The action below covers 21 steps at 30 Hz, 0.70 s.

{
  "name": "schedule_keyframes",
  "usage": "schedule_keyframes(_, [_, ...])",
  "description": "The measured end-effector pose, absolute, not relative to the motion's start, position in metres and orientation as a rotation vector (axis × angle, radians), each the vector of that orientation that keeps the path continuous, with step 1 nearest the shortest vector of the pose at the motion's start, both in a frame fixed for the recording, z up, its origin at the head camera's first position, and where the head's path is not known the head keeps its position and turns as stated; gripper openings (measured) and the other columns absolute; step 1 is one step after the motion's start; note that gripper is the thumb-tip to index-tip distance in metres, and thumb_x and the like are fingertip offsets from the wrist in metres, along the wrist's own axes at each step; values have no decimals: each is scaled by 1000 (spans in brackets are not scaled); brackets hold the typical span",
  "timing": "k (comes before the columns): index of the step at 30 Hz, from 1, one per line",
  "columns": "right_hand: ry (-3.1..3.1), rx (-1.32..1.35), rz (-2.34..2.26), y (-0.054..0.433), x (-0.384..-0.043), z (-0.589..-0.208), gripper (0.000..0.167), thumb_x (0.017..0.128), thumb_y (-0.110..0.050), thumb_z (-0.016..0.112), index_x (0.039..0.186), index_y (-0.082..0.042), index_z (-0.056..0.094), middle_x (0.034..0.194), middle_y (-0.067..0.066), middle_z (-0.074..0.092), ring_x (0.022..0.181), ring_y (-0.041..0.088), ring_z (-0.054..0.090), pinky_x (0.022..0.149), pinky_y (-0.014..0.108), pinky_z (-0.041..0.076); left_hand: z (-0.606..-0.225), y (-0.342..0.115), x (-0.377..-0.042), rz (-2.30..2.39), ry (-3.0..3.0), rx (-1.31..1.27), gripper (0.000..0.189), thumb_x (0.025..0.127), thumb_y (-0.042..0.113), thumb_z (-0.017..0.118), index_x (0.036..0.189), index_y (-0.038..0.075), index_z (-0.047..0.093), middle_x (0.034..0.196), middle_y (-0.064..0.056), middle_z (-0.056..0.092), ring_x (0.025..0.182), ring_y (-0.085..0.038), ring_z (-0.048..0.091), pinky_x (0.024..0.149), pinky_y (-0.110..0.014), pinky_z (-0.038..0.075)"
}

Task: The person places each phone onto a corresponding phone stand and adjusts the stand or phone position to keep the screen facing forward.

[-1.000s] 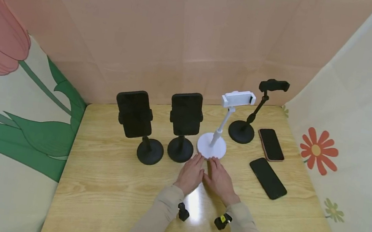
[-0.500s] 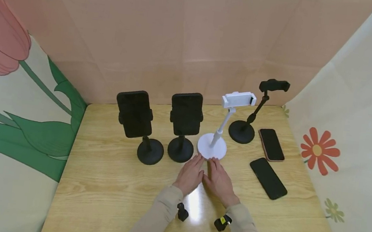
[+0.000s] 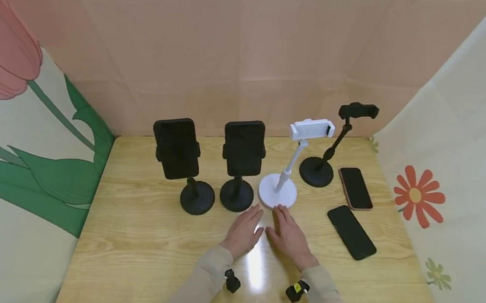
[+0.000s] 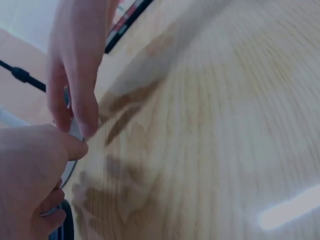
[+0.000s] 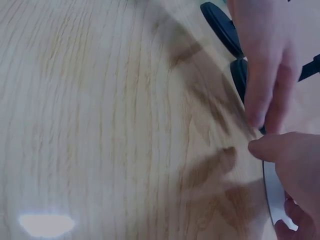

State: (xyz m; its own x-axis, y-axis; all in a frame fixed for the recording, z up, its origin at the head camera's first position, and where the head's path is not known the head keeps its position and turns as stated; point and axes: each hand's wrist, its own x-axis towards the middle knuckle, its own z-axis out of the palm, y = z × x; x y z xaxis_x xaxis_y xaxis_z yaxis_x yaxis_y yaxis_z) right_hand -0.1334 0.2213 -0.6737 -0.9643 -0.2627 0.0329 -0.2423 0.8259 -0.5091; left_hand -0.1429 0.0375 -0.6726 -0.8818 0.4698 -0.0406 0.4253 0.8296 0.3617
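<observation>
A white phone stand [image 3: 277,192] stands upright with its holder bare. My right hand [image 3: 290,239] lies in front of it, fingertips at the base's front edge. Just left of that, my left hand [image 3: 242,232] holds nothing, its fingers extended and a small gap between its fingertips and the base. In the left wrist view, the right hand [image 4: 80,60] reaches down beside the left hand [image 4: 30,165], with a sliver of white base behind them. The right wrist view shows the right thumb [image 5: 265,148] close to the left hand [image 5: 267,60].
Two black stands, left [image 3: 197,198] and middle [image 3: 236,195], each hold a dark phone. A black stand [image 3: 316,172] with a bare holder stands behind right. A pink-edged phone [image 3: 355,189] and a black phone [image 3: 351,233] lie flat on the wooden table [image 3: 131,259].
My left hand has drawn back slightly to the left, away from the base. The two thumbs have come apart. The right forearm has shifted a little right; stands and phones have stayed put.
</observation>
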Motion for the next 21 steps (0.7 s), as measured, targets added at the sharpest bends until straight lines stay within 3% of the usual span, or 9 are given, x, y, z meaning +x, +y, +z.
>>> schedule_keyframes(10, [2844, -286, -904, 240, -130, -672, 75, 100, -27, 70, 158, 2, 32, 164, 24, 28, 148, 45, 36, 117, 62, 37, -674, 10, -130, 661, 2969, 812, 49, 103, 26, 64, 145, 2, 57, 152, -15, 53, 142, -27, 50, 117, -40, 43])
schedule_keyframes(21, [2923, -219, -835, 283, -122, -678, 76, 99, -25, 70, 156, 8, 32, 161, 30, 29, 145, 50, 36, 117, 65, 33, -673, -9, -115, 774, 3015, 834, 44, 98, 19, 71, 136, -2, 62, 145, -20, 59, 137, -31, 55, 112, -44, 48])
